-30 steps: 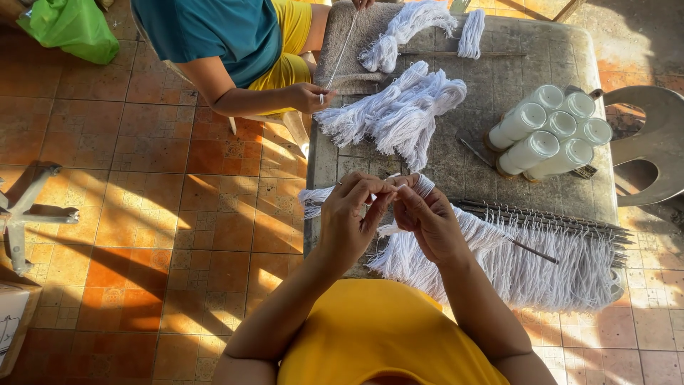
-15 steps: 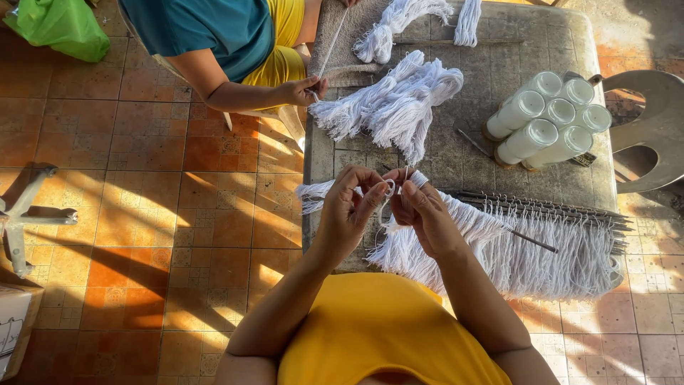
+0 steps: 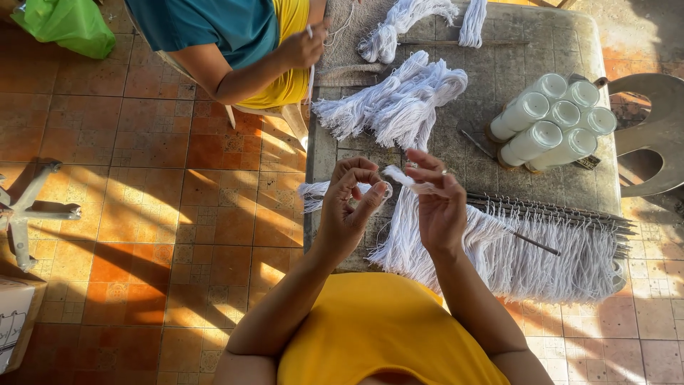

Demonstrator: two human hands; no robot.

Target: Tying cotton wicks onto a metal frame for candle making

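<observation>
My left hand [image 3: 349,203] and my right hand [image 3: 436,199] are raised together over the near edge of a grey stone table [image 3: 499,121]. Between their fingertips they pinch a short bundle of white thread [image 3: 406,180]. Just under my hands lies a long fringe of white threads [image 3: 527,249] hung on a row of thin metal rods [image 3: 563,210]. A thin rod [image 3: 533,244] lies across the fringe.
Bunches of white yarn [image 3: 399,100] lie mid-table, more [image 3: 406,21] at the far end. Several white thread cones [image 3: 552,125] lie at the right. Another person in teal and yellow [image 3: 235,43] sits at the far left corner, one hand at the table. Green bag [image 3: 68,25], grey chair [image 3: 659,132], tiled floor.
My hands have stayed close together, working the thread bundle; the fingers have shifted. The other person's hand has lifted from the table edge.
</observation>
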